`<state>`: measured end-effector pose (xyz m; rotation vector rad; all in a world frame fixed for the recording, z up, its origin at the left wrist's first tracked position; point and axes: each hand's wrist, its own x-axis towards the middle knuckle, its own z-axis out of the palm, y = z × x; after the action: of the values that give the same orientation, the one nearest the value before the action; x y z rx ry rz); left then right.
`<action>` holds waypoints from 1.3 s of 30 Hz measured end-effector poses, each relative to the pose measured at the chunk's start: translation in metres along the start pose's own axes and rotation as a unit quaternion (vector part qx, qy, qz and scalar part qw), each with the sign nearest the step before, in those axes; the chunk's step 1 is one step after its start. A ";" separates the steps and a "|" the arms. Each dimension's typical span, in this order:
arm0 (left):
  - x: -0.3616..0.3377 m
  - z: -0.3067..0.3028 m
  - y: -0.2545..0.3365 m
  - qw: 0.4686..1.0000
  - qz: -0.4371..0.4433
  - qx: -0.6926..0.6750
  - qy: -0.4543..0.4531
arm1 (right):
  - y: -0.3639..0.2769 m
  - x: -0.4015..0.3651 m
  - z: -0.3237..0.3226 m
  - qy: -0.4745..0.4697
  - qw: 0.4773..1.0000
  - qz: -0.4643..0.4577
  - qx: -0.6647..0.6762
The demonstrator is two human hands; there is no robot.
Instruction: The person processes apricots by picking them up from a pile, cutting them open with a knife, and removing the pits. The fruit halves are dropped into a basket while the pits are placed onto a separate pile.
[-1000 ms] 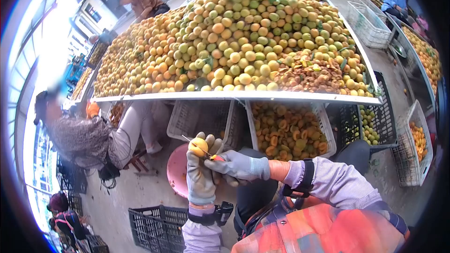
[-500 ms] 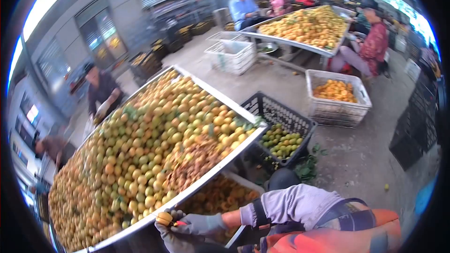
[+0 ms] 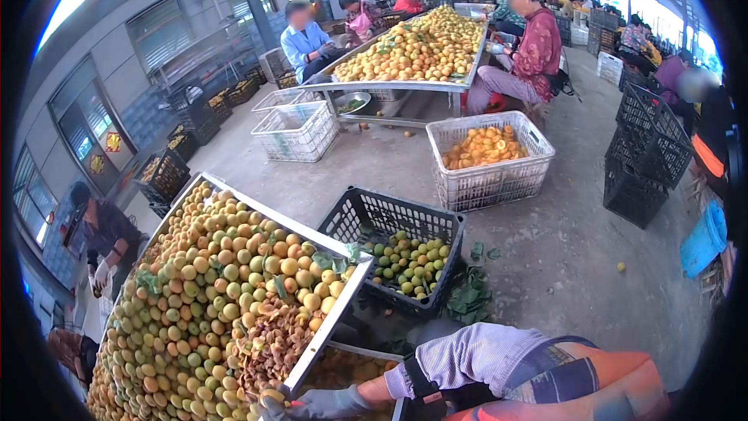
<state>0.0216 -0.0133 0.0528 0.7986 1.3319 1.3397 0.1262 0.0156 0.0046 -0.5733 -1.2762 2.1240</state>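
Note:
At the bottom edge, my right hand [image 3: 331,404], in a grey glove, is closed on a small red tool [image 3: 295,403] whose tip I cannot make out. Left of it, my left hand [image 3: 269,413] is mostly cut off by the frame. Its gloved fingers are around a yellowish apricot [image 3: 273,396]. Both hands are at the near edge of a metal-rimmed table [image 3: 331,327] heaped with green to orange apricots [image 3: 183,304]. A pile of brown pits [image 3: 276,343] lies on the fruit near my hands. Under my right forearm is a crate of cut fruit [image 3: 343,366].
A black crate [image 3: 448,218] with green fruit stands beyond the table corner, leaves [image 3: 467,296] beside it. Further off are a white crate [image 3: 460,187] of orange halves and a second fruit table [image 3: 460,87] with people around it. Black crates [image 3: 643,164] are stacked at right.
The view has swung right and up, so the table and my hands sit lower in the picture. My left hand has mostly slipped out of frame; both hands stay close together.

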 end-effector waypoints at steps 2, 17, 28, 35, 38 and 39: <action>0.005 0.005 -0.003 0.996 0.067 0.058 0.010 | 0.008 0.010 -0.007 0.018 1.000 0.007 -0.004; 0.029 -0.004 -0.008 0.998 0.039 -0.004 0.047 | 0.018 0.024 -0.009 0.023 0.998 0.049 0.019; 0.029 -0.010 -0.005 0.999 0.021 0.028 -0.041 | 0.024 0.026 -0.004 0.027 0.999 0.034 0.015; 0.046 -0.020 -0.029 0.991 0.127 -0.045 -0.007 | -0.033 0.011 -0.018 0.165 0.980 0.108 0.005; 0.043 -0.021 -0.030 0.984 0.152 0.018 -0.089 | -0.044 0.012 -0.026 0.199 0.979 0.030 -0.034; 0.043 -0.021 -0.032 0.983 0.158 0.021 -0.093 | -0.042 0.012 -0.025 0.207 0.977 0.005 -0.053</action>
<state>-0.0016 0.0173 0.0100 1.1728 1.1218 1.4434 0.1439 0.0550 0.0306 -1.0096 -1.1503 1.8220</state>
